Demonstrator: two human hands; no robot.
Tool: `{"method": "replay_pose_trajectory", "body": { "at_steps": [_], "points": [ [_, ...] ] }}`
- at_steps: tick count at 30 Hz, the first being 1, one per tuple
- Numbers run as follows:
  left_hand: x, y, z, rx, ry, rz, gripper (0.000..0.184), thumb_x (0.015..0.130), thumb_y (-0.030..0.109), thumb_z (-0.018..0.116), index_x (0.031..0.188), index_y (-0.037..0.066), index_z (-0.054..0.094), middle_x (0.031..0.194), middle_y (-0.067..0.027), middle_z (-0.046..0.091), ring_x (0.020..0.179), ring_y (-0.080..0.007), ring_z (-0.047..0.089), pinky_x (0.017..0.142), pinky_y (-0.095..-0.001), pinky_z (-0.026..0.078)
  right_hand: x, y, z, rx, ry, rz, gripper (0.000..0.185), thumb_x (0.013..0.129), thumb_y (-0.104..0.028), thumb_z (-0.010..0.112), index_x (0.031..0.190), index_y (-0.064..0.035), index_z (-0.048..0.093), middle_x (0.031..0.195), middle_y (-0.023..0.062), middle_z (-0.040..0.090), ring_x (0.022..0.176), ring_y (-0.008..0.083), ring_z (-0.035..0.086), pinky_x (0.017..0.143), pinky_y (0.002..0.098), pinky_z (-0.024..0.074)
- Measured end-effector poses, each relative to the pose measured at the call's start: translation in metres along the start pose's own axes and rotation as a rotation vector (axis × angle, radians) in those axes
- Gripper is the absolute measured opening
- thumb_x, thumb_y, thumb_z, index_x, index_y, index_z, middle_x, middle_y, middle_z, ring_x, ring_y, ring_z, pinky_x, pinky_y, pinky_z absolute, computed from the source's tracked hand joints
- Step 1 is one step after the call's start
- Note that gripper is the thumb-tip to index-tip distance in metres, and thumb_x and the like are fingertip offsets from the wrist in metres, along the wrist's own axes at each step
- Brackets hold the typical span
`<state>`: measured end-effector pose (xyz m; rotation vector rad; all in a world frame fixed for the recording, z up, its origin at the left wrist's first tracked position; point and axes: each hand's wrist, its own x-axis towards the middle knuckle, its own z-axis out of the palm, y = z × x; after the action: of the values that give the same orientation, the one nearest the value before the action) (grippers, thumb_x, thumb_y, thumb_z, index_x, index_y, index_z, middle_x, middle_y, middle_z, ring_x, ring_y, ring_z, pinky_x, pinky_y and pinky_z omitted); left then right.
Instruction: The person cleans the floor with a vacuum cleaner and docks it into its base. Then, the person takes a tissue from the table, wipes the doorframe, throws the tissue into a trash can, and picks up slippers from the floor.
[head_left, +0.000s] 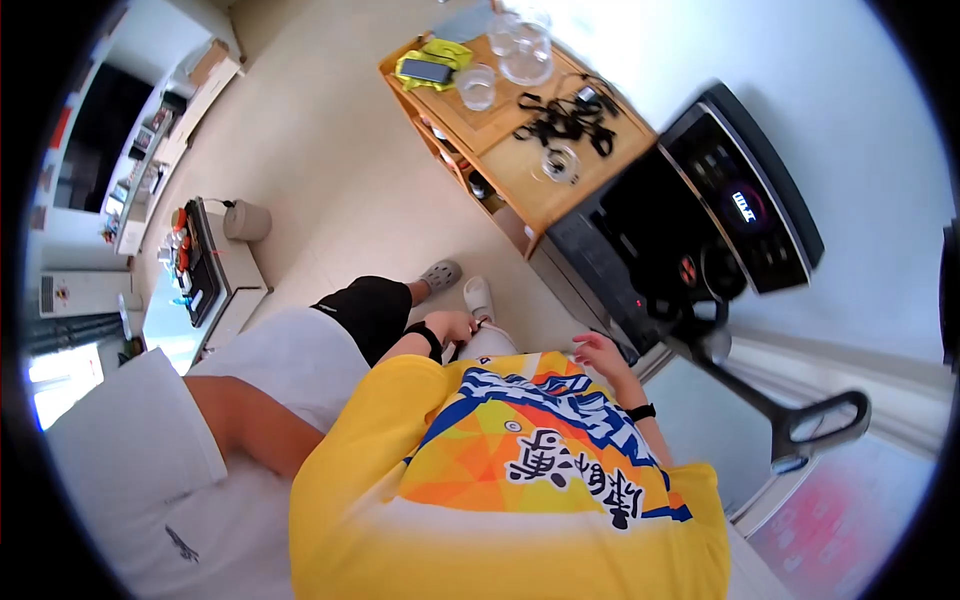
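My left hand [452, 326], with a black band at its wrist, is low in front of my yellow shirt [400, 440]. Its fingers are closed near my light trouser leg, at a small dark item too small to make out. My right hand [600, 356], also with a black wristband [641, 411], is raised at the right side of the shirt. Its fingers are apart and slightly bent, with nothing in them. Beyond the left hand, a white clog [478, 298] stands on the floor.
At my left is a person in a white shirt [280, 360], black shorts and a grey clog [440, 275]. A wooden cabinet [550, 195] bears black straps [570, 120], clear containers and a phone [426, 71]. Right stand a black appliance [740, 190] with a lit display and a long grey handle [830, 425].
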<state>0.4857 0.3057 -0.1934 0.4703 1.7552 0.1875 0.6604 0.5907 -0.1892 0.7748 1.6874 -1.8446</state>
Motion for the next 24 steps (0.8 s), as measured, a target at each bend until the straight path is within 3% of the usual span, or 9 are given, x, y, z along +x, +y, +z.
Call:
{"method": "replay_pose_trajectory", "body": {
  "at_steps": [1, 4, 7, 9, 10, 13, 16, 19, 24],
  "points": [
    [0.047, -0.051, 0.006, 0.032, 0.030, 0.032, 0.048, 0.064, 0.012, 0.053, 0.112, 0.013, 0.051, 0.095, -0.0099, 0.060, 0.078, -0.0236, 0.060, 0.064, -0.0337, 0.047, 0.020, -0.017, 0.011, -0.056, -0.011, 0.033, 0.026, 0.072, -0.008, 0.049, 0.097, -0.0042, 0.054, 0.076, 0.0061, 0.057, 0.071, 0.0140, 0.056, 0.062, 0.0245, 0.0448],
    [0.030, -0.091, -0.033, -0.081, 0.082, -0.038, 0.048, 0.065, 0.007, 0.048, 0.113, 0.014, 0.051, 0.097, -0.0121, 0.060, 0.080, -0.0271, 0.060, 0.064, -0.0356, 0.048, 0.079, -0.066, 0.056, -0.133, -0.036, -0.014, 0.025, 0.073, -0.008, 0.050, 0.096, -0.0038, 0.055, 0.076, 0.0057, 0.058, 0.066, 0.0135, 0.057, 0.061, 0.0247, 0.0456],
    [0.002, -0.129, -0.074, -0.191, 0.241, -0.071, 0.048, 0.065, 0.004, 0.049, 0.113, 0.011, 0.049, 0.105, -0.0147, 0.056, 0.095, -0.0279, 0.055, 0.075, -0.0349, 0.045, 0.135, -0.118, 0.103, -0.146, -0.189, 0.033, 0.023, 0.073, -0.009, 0.051, 0.095, -0.0028, 0.056, 0.074, 0.0053, 0.059, 0.064, 0.0133, 0.057, 0.060, 0.0252, 0.0461],
    [-0.002, -0.170, -0.087, -0.307, 0.371, -0.067, 0.045, 0.065, 0.004, 0.051, 0.110, 0.008, 0.050, 0.107, -0.0151, 0.054, 0.103, -0.0282, 0.050, 0.082, -0.0349, 0.041, 0.166, -0.157, 0.134, -0.325, -0.254, -0.026, 0.022, 0.074, -0.007, 0.050, 0.095, -0.0019, 0.054, 0.074, 0.0056, 0.058, 0.066, 0.0123, 0.056, 0.061, 0.0240, 0.0456],
    [0.019, -0.205, -0.082, -0.407, 0.424, 0.027, 0.044, 0.065, 0.004, 0.051, 0.109, 0.007, 0.049, 0.104, -0.0176, 0.055, 0.100, -0.0306, 0.051, 0.082, -0.0351, 0.041, 0.179, -0.173, 0.150, -0.403, -0.281, -0.055, 0.021, 0.075, -0.006, 0.050, 0.095, -0.0014, 0.053, 0.075, 0.0057, 0.057, 0.066, 0.0118, 0.056, 0.061, 0.0235, 0.0453],
    [-0.032, -0.225, -0.122, -0.571, 0.543, -0.069, 0.051, 0.064, 0.006, 0.053, 0.114, 0.006, 0.042, 0.100, -0.0225, 0.055, 0.096, -0.0322, 0.052, 0.079, -0.0359, 0.042, 0.223, -0.218, 0.188, -0.427, -0.339, -0.073, 0.020, 0.074, -0.006, 0.051, 0.094, -0.0005, 0.053, 0.075, 0.0065, 0.058, 0.066, 0.0120, 0.056, 0.061, 0.0234, 0.0457],
    [-0.041, -0.268, -0.138, -0.743, 0.731, -0.124, 0.052, 0.064, 0.010, 0.056, 0.113, 0.006, 0.042, 0.085, -0.0166, 0.059, 0.080, -0.0294, 0.057, 0.069, -0.0359, 0.045, 0.258, -0.259, 0.220, -0.462, -0.364, -0.075, 0.019, 0.076, -0.007, 0.051, 0.094, -0.0009, 0.053, 0.074, 0.0060, 0.058, 0.064, 0.0117, 0.055, 0.059, 0.0227, 0.0450],
    [-0.039, -0.308, -0.146, -0.928, 0.903, -0.145, 0.054, 0.063, 0.011, 0.058, 0.115, 0.007, 0.041, 0.078, -0.0149, 0.059, 0.076, -0.0286, 0.057, 0.067, -0.0359, 0.046, 0.292, -0.299, 0.246, -0.469, -0.386, -0.024, 0.019, 0.076, -0.008, 0.051, 0.094, -0.0008, 0.053, 0.073, 0.0053, 0.058, 0.063, 0.0108, 0.054, 0.056, 0.0221, 0.0432],
    [-0.076, -0.372, -0.175, -0.776, 0.912, -0.207, 0.053, 0.067, 0.017, 0.060, 0.116, 0.009, 0.039, 0.073, -0.0122, 0.060, 0.069, -0.0284, 0.058, 0.062, -0.0376, 0.047, 0.377, -0.355, 0.305, -0.590, -0.422, -0.028, 0.016, 0.073, -0.009, 0.052, 0.086, 0.0000, 0.055, 0.069, 0.0048, 0.058, 0.057, 0.0114, 0.054, 0.053, 0.0237, 0.0433]
  ]
}}
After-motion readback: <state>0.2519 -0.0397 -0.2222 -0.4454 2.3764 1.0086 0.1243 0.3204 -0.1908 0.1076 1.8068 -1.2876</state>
